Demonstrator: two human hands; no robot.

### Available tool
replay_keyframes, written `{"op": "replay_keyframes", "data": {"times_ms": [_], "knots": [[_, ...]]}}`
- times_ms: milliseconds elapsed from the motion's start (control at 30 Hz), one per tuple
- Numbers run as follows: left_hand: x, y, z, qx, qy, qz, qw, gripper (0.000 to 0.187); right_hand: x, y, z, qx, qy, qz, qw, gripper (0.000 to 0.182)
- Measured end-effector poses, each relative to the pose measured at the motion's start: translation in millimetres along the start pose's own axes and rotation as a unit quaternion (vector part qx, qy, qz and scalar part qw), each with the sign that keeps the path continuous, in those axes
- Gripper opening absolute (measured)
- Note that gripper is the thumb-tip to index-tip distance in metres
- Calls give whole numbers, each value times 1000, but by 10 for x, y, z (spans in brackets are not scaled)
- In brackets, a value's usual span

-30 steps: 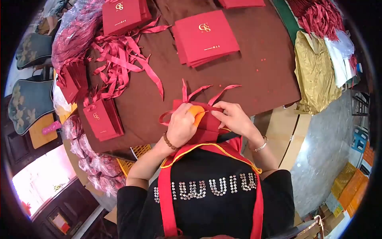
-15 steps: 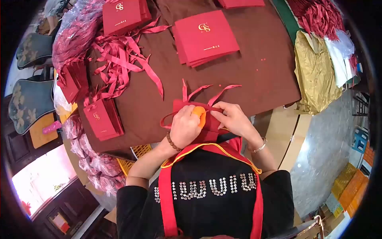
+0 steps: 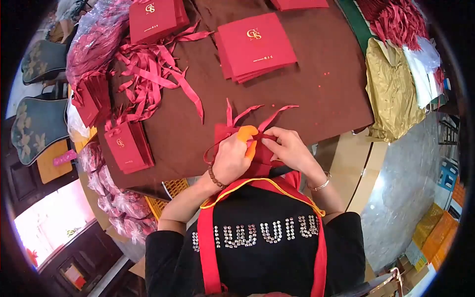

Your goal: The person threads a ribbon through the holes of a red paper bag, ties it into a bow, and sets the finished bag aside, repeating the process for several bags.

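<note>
Item: red paper bag (image 3: 222, 130), at the near edge of the table (image 3: 302, 106), beneath both my hands. Risk: creased or bent, should I press down while pulling.

Item: dark red ribbon (image 3: 261, 135), spanning my hands above the bag. Risk: slips or twists, if the pull from the two sides is uneven.

Item: my right hand (image 3: 293, 152), thumb and forefinger pinched on the ribbon. Risk: a pinch this close to the tip may lose it.

Item: my left hand (image 3: 231, 157), orange covers (image 3: 246, 132) on the fingers, which curl about the ribbon; whether they press on it, I cannot tell. Risk: covers may drag or blunt my feel.

Item: ribbon tails (image 3: 268, 119), lying toward the table's middle. Risk: snagged by my fingers, or crossed into the wrong loop.

Item: red apron (image 3: 210, 237), just off the table's near edge. Risk: a bag drawn too close could catch its trim.

Item: loose ribbons (image 3: 154, 79), heaped on the table's left part. Risk: a careless reach could tangle them.

Item: stacked bags (image 3: 257, 44), toward the table's far side. Risk: an uneven pile, liable to slide if nudged.
</note>
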State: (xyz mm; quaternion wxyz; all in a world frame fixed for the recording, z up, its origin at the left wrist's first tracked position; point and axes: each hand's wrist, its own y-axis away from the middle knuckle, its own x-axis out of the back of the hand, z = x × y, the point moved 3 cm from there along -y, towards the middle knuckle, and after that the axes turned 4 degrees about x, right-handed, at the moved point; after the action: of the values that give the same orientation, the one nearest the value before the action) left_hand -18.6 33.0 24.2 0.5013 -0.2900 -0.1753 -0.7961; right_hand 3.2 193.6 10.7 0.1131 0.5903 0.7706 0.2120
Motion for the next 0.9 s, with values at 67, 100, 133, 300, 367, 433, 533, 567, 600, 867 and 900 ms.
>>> {"op": "replay_keyframes", "data": {"times_ms": [67,100,133,300,367,433,533,567,600,867,900], "knots": [[-4,7,14,17,6,0,1000,24,-15,4,11,18,7,13,1000,21],[-10,10,20,20,-22,-11,1000,25,-20,11,-1,19,7,12,1000,21],[-16,15,24,24,-49,-22,998,26,-23,19,-19,15,7,13,1000,20],[-141,51,127,-100,-136,2,986,22,-66,-1,113,175,74,39,981,17],[-156,70,123,-125,-162,11,979,17,-73,7,107,195,102,27,975,18],[-77,66,97,-98,-154,-5,983,22,-96,21,94,221,103,42,969,17],[225,-48,233,-87,-141,-22,986,31,-127,44,12,218,100,47,970,18],[274,-81,182,-87,-145,-31,985,28,-133,46,-4,191,98,37,976,19],[327,-117,128,-86,-148,-40,984,25,-140,51,-8,192,98,37,976,19],[326,-496,-224,86,10,-376,923,22,-184,130,-123,237,134,58,961,25],[306,-501,-281,128,9,-377,917,24,-197,135,-120,239,135,55,960,25]]}}
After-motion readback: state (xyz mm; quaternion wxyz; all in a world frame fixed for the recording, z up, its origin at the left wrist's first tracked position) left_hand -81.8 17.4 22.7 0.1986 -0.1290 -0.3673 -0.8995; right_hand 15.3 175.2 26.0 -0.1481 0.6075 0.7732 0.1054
